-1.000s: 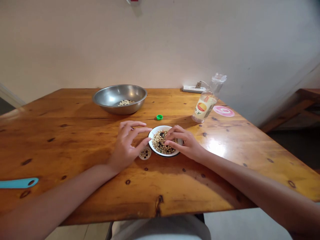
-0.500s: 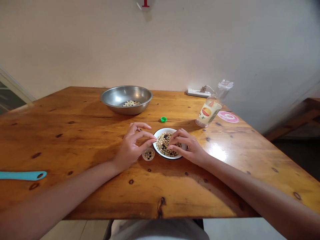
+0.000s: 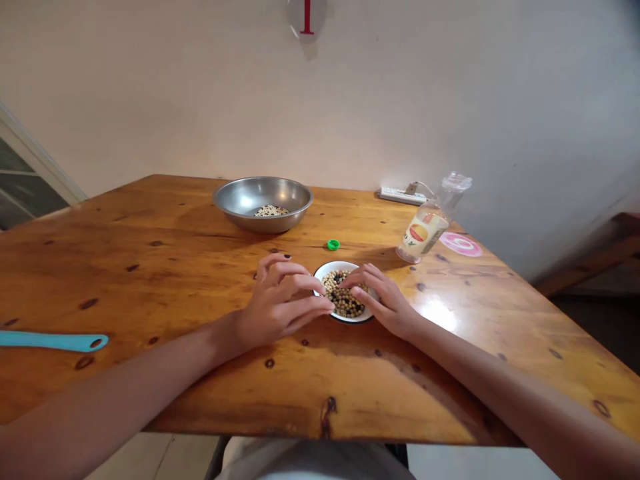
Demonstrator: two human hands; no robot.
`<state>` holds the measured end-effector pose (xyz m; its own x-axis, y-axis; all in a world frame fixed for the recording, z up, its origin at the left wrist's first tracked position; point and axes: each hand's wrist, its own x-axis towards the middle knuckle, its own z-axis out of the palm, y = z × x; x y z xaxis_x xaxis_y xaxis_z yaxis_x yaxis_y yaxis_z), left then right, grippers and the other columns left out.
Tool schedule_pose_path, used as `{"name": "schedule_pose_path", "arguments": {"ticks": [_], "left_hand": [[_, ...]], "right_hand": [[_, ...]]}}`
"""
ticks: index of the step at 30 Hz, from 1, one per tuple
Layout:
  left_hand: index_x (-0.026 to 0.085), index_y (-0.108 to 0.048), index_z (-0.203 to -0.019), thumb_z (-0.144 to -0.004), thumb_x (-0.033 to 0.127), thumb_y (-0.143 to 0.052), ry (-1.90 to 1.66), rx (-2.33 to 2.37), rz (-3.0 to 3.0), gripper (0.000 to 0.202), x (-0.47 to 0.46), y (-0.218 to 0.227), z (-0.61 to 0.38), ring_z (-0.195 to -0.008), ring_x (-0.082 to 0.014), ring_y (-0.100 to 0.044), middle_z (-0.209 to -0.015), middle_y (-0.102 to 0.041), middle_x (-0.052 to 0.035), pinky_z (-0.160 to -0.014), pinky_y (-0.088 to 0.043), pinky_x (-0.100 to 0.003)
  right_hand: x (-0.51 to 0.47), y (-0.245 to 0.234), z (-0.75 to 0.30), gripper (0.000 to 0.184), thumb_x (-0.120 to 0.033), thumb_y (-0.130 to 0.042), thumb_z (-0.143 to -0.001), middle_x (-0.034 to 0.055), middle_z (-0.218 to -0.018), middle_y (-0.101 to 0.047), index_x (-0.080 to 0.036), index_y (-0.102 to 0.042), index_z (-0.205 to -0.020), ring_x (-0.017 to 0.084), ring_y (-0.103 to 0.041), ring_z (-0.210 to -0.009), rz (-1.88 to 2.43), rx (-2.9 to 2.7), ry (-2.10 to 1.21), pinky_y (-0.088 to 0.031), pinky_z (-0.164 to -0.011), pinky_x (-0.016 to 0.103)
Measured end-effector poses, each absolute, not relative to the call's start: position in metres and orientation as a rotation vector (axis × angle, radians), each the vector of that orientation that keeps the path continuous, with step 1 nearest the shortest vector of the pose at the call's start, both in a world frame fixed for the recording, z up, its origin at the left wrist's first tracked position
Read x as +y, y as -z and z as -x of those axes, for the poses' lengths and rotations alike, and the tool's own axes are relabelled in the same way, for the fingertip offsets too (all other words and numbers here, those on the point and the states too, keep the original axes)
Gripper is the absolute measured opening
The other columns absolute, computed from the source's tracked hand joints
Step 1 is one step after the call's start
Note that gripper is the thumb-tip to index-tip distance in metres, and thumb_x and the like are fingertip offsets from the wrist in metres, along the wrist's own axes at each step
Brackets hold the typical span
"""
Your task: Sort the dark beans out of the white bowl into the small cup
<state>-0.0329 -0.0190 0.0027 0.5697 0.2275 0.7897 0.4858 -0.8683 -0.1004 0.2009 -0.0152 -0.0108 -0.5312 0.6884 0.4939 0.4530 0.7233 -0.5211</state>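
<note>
A small white bowl (image 3: pixel 331 268) of tan and dark beans (image 3: pixel 349 302) stands on the wooden table (image 3: pixel 150 280) in front of me. My left hand (image 3: pixel 280 303) lies just left of it, fingers stretched apart, with their tips at the bowl's left rim. My right hand (image 3: pixel 385 300) comes in from the right. Its fingers are bent and pressed together on the beans, and what they pinch is too small to see. The little cap of beans beside the bowl is hidden under my left hand.
A steel bowl (image 3: pixel 240 200) with a few beans stands at the back. A green cap (image 3: pixel 333 245), a clear bottle (image 3: pixel 425 230), a pink sticker (image 3: pixel 463 244) and a power strip (image 3: pixel 403 195) are on the right. A blue utensil (image 3: pixel 55 341) lies far left.
My left hand has slid right from the small cap to the bowl's rim and now covers the cap. My right hand stays in the beans. The view has shifted left.
</note>
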Motion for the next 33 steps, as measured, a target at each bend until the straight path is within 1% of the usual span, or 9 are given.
{"name": "schedule_pose_path", "arguments": {"ticks": [5,11,17,20,21,23,27,30,33], "left_hand": [[0.032,-0.070,-0.079,-0.079,0.026,-0.067,1.278,-0.765,2.468,0.007,-0.019,-0.002,0.031,-0.087,-0.0191,-0.050,-0.081,-0.063,0.0002,-0.088,-0.031,-0.039],[0.026,-0.070,-0.079,-0.082,0.026,-0.063,1.413,-1.029,2.538,0.008,-0.020,0.006,0.026,-0.085,-0.0185,-0.049,-0.085,-0.057,-0.0020,-0.084,-0.034,-0.037],[0.024,-0.069,-0.077,-0.082,0.028,-0.063,1.423,-1.036,2.584,0.009,-0.023,0.003,0.024,-0.086,-0.0190,-0.050,-0.086,-0.060,-0.0030,-0.085,-0.034,-0.038],[0.025,-0.067,-0.083,-0.080,0.025,-0.065,1.275,-0.879,2.792,0.004,-0.014,-0.001,0.033,-0.087,-0.0184,-0.054,-0.084,-0.066,-0.0011,-0.089,-0.034,-0.038],[0.024,-0.066,-0.088,-0.079,0.025,-0.066,1.186,-0.837,2.904,0.009,-0.010,-0.002,0.037,-0.086,-0.0176,-0.056,-0.083,-0.068,-0.0002,-0.089,-0.035,-0.037],[0.021,-0.063,-0.094,-0.080,0.024,-0.065,1.082,-0.863,3.104,0.014,-0.001,-0.002,0.046,-0.073,-0.0137,-0.058,-0.080,-0.068,0.0004,-0.080,-0.041,-0.032],[0.018,-0.065,-0.082,-0.083,0.026,-0.059,1.062,-0.937,3.287,0.010,0.011,0.001,0.055,-0.074,-0.0142,-0.060,-0.080,-0.068,-0.0033,-0.069,-0.045,-0.026],[0.019,-0.066,-0.077,-0.083,0.027,-0.058,0.866,-0.838,3.346,0.013,0.014,0.001,0.057,-0.073,-0.0145,-0.060,-0.078,-0.070,-0.0037,-0.071,-0.044,-0.026],[0.023,-0.068,-0.080,-0.084,0.027,-0.059,0.642,-0.740,3.228,0.010,0.015,-0.003,0.059,-0.076,-0.0147,-0.060,-0.079,-0.072,-0.0013,-0.076,-0.039,-0.029]], "right_hand": [[-0.015,0.009,-0.201,0.030,-0.038,-0.037,-0.096,0.0079,-0.094,-0.062,-0.019,-0.060,-0.097,0.020,-0.054,-0.091,0.857,-2.232,-0.424,-0.041,-0.082,0.036],[-0.016,0.007,-0.203,0.027,-0.039,-0.047,-0.092,0.0070,-0.093,-0.061,-0.022,-0.067,-0.090,0.020,-0.054,-0.089,0.786,-2.343,-0.365,-0.038,-0.083,0.038],[-0.014,0.010,-0.204,0.030,-0.040,-0.046,-0.092,0.0067,-0.087,-0.061,-0.020,-0.065,-0.080,0.019,-0.054,-0.086,0.754,-2.260,-0.431,-0.041,-0.082,0.038],[-0.014,0.011,-0.204,0.028,-0.037,-0.046,-0.093,0.0064,-0.087,-0.061,-0.019,-0.064,-0.081,0.019,-0.055,-0.088,0.762,-2.212,-0.465,-0.043,-0.082,0.036],[-0.014,0.011,-0.204,0.027,-0.037,-0.048,-0.092,0.0064,-0.087,-0.061,-0.019,-0.064,-0.081,0.019,-0.056,-0.089,0.775,-2.192,-0.474,-0.044,-0.082,0.035],[-0.014,0.010,-0.204,0.026,-0.036,-0.049,-0.092,0.0064,-0.087,-0.060,-0.019,-0.064,-0.080,0.019,-0.057,-0.089,0.812,-2.158,-0.494,-0.045,-0.082,0.034],[-0.014,0.010,-0.204,0.027,-0.036,-0.049,-0.092,0.0062,-0.087,-0.059,-0.018,-0.063,-0.077,0.018,-0.058,-0.087,0.848,-2.120,-0.515,-0.046,-0.080,0.032],[-0.014,0.010,-0.204,0.025,-0.035,-0.050,-0.091,0.0059,-0.086,-0.059,-0.018,-0.062,-0.077,0.018,-0.058,-0.085,0.844,-2.124,-0.503,-0.046,-0.080,0.032],[-0.014,0.011,-0.204,0.025,-0.035,-0.050,-0.091,0.0062,-0.086,-0.059,-0.018,-0.062,-0.077,0.018,-0.058,-0.086,0.846,-2.142,-0.498,-0.046,-0.081,0.032]]}}
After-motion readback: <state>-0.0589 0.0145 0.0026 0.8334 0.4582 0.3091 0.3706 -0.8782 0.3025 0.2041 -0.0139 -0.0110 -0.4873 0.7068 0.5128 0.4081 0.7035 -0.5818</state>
